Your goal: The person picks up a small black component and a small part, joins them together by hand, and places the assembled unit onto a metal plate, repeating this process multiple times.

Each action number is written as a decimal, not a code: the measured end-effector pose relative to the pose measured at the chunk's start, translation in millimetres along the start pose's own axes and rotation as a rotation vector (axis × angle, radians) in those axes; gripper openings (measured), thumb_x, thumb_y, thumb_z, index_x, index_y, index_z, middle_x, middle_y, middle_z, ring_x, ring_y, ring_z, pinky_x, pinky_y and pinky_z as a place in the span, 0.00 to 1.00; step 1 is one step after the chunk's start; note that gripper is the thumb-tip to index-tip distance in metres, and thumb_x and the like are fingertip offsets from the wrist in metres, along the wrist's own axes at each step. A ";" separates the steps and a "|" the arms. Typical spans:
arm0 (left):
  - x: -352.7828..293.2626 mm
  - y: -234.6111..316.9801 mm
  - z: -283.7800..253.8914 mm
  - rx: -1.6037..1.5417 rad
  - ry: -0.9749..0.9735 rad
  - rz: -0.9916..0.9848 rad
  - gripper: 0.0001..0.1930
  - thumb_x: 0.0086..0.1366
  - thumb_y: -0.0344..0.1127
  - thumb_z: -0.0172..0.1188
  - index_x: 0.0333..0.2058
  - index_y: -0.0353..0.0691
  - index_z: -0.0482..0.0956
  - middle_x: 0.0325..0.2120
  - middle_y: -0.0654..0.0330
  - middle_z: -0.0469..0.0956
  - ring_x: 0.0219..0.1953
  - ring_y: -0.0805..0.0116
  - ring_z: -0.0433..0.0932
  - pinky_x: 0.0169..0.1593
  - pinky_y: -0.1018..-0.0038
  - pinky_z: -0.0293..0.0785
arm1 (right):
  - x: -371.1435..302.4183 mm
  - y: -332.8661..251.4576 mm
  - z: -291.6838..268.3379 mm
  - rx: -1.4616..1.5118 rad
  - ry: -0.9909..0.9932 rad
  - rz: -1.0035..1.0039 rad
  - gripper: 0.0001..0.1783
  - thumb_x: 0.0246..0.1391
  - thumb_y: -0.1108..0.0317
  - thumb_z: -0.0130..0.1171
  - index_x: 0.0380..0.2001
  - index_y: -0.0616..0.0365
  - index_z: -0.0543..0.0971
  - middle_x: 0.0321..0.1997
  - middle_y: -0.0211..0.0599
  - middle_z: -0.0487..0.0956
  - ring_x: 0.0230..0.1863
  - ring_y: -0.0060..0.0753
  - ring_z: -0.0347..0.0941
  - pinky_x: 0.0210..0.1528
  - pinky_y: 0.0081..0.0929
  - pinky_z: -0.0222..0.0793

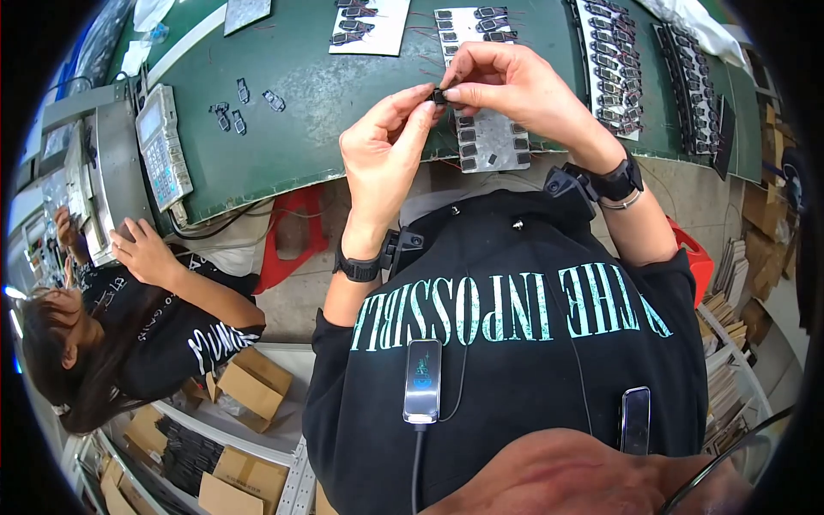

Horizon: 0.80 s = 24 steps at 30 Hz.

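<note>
Both hands meet over the green table, pinching a small black part (439, 97) between their fingertips. My left hand (384, 148) grips it from the left, and my right hand (518, 92) closes on it from the right. The fingers cover most of the part, so its exact kind cannot be made out. Under my right hand lies a pale board (492, 137) with small dark square-faced modules along both sides. Thin red wires stick out at its edges.
Another pale board (390, 26) with wired modules lies further back. At the right are a long board (592, 73) and a dark tray (687, 94) full of modules. Several loose modules (273, 100) lie left. A co-worker's hand (146, 251) rests by a machine with a keypad (163, 146).
</note>
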<state>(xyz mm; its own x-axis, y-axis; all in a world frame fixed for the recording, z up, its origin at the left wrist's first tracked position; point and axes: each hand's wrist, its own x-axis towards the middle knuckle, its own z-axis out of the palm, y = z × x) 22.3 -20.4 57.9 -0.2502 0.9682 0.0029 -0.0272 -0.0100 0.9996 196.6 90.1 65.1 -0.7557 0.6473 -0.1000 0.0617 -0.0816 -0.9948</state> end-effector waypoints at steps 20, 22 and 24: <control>5.9 -0.7 13.3 0.010 0.014 -0.072 0.05 0.65 0.24 0.62 0.39 0.29 0.82 0.33 0.63 0.85 0.34 0.81 0.81 0.40 0.82 0.77 | -24.1 -11.6 28.8 -0.694 0.234 -0.233 0.09 0.60 0.77 0.56 0.44 0.63 0.73 0.39 0.44 0.77 0.41 0.41 0.78 0.46 0.35 0.72; 15.6 4.0 5.6 -0.026 -0.037 -0.122 0.06 0.64 0.26 0.63 0.39 0.31 0.82 0.31 0.62 0.85 0.33 0.80 0.81 0.40 0.81 0.77 | -24.4 -14.1 28.4 -0.651 0.282 -0.269 0.09 0.60 0.77 0.56 0.44 0.63 0.74 0.39 0.44 0.78 0.41 0.41 0.78 0.46 0.34 0.72; 35.9 12.1 -1.8 -0.044 -0.078 -0.131 0.06 0.64 0.26 0.63 0.38 0.31 0.82 0.30 0.61 0.85 0.33 0.80 0.81 0.39 0.81 0.77 | -23.1 -17.2 22.6 -0.554 0.355 -0.325 0.11 0.60 0.77 0.57 0.46 0.63 0.76 0.41 0.44 0.79 0.42 0.42 0.78 0.46 0.33 0.72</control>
<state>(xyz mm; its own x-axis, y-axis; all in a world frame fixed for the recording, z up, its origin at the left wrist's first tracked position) 11.3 13.7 70.0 -0.1656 0.9784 -0.1235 -0.0980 0.1082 0.9893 198.3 59.4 85.0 -0.5409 0.7879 0.2943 0.2620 0.4903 -0.8313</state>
